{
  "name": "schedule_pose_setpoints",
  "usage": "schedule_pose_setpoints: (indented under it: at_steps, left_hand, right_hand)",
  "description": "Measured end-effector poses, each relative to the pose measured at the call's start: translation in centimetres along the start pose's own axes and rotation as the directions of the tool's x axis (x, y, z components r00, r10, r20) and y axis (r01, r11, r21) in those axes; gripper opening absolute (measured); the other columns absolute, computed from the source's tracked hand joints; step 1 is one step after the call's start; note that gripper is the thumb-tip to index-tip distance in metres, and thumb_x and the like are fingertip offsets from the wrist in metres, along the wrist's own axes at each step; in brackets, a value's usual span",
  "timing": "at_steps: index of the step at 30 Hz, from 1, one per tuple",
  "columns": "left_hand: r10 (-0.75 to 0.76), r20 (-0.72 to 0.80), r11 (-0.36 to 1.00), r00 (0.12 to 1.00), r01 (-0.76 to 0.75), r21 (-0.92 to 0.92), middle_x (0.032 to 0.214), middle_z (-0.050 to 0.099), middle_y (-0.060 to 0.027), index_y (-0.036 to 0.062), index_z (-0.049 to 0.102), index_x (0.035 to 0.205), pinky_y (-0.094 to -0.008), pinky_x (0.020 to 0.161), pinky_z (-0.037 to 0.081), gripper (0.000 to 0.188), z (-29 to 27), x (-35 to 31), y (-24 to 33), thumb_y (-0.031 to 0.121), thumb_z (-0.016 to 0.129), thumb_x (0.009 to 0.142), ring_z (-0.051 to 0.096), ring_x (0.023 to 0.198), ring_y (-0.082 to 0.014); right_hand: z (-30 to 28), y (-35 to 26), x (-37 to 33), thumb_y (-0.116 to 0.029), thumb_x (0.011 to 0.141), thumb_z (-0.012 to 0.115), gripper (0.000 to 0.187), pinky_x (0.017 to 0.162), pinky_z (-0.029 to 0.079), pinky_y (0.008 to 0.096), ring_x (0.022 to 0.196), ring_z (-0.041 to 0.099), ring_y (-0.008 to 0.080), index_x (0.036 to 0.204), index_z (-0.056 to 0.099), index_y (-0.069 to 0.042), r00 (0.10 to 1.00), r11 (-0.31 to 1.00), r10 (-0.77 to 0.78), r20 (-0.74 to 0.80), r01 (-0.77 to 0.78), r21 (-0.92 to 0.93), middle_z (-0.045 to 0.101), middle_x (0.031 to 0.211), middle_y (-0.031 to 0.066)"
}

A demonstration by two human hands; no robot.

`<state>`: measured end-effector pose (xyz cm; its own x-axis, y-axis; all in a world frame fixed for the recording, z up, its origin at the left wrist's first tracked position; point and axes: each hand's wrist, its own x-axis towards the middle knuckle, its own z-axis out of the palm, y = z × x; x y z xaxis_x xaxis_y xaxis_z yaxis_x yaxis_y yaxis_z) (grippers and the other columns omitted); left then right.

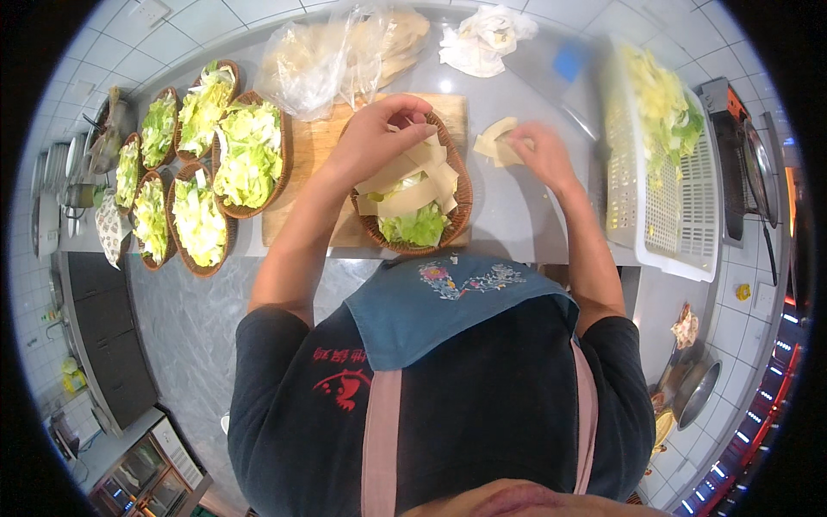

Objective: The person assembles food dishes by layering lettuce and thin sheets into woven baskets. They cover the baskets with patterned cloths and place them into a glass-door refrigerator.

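A brown oval wicker basket [461, 207] stands on a wooden cutting board, holding green lettuce [415, 226] with flat beige strips [401, 202], like tofu sheet, laid across it. Over the basket's far part is my left hand [379, 138], its fingers curled toward the thumb; whatever lies between them is hidden. My right hand [543, 155], slightly blurred, is on the counter right of the board. Its fingers close on the edge of a small group of beige strips [495, 142] lying there.
Several wicker baskets of lettuce [250, 155] crowd the left of the counter. Behind the cutting board [297, 185] lie clear plastic bags [345, 60] with beige contents and a crumpled white cloth [487, 39]. A white perforated crate [663, 207] with leafy greens stands at the right.
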<state>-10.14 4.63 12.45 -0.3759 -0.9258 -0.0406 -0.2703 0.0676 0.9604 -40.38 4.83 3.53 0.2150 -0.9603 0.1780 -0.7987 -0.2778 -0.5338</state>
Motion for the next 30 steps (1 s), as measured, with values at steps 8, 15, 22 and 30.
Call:
schedule_pose_setpoints:
  at_steps: [8, 15, 22, 30]
  left_hand:
    - [0.008, 0.021, 0.999, 1.0, -0.009, 0.043, 0.092, 0.058, 0.0019, 0.0084, 0.064, 0.105, -0.023, 0.073, 0.046, 0.026, 0.2, -0.4, -0.4, 0.018, 0.068, 0.082, 0.055, 0.081, -0.0073]
    - [-0.116, 0.018, 0.953, 0.993, 0.117, -0.281, 0.096, 0.06, -0.0005, 0.0038, 0.06, 0.112, -0.0249, 0.073, 0.05, 0.033, 0.9, -0.4, 1.5, 0.02, 0.066, 0.084, 0.057, 0.084, -0.0088]
    - [-0.1, 0.284, 0.802, 0.953, 0.246, -0.544, 0.088, 0.063, -0.0006, 0.0042, 0.063, 0.103, -0.0185, 0.06, 0.049, 0.024, -1.9, -0.4, 0.8, 0.01, 0.067, 0.081, 0.057, 0.069, -0.0073]
    - [-0.234, 0.0, 0.971, 0.972, 0.234, -0.042, 0.078, 0.061, -0.0009, 0.0035, 0.065, 0.086, -0.0224, 0.063, 0.042, 0.008, -6.4, -3.5, -0.2, 0.005, 0.066, 0.079, 0.053, 0.069, -0.0089]
  right_hand:
    - [3.0, 0.5, -1.1, -0.017, 0.074, 0.065, 0.014, 0.076, 0.045, 0.0391, 0.087, 0.057, 0.0279, 0.082, 0.059, -0.007, 0.994, 0.992, 0.092, -0.062, -0.097, -0.076, 0.063, 0.09, 0.0078]
    - [-3.2, -8.3, 0.9, -0.014, 0.091, 0.055, 0.007, 0.072, 0.042, 0.0222, 0.084, 0.051, 0.0054, 0.096, 0.054, -0.009, 0.966, 0.599, 0.087, 0.245, -0.247, 0.762, 0.056, 0.089, -0.0029]
    - [-3.3, -13.6, 1.5, -0.012, 0.092, 0.054, 0.016, 0.068, 0.042, 0.0206, 0.08, 0.052, 0.0056, 0.108, 0.052, -0.008, 0.879, 0.419, -0.25, 0.406, -0.28, 0.864, 0.057, 0.09, -0.0017]
    - [-0.3, -14.7, -3.9, -0.015, 0.092, 0.053, 0.019, 0.066, 0.046, 0.0224, 0.076, 0.055, 0.0065, 0.107, 0.053, -0.003, 0.74, 0.532, -0.024, 0.673, -0.56, 0.635, 0.06, 0.088, -0.0006]
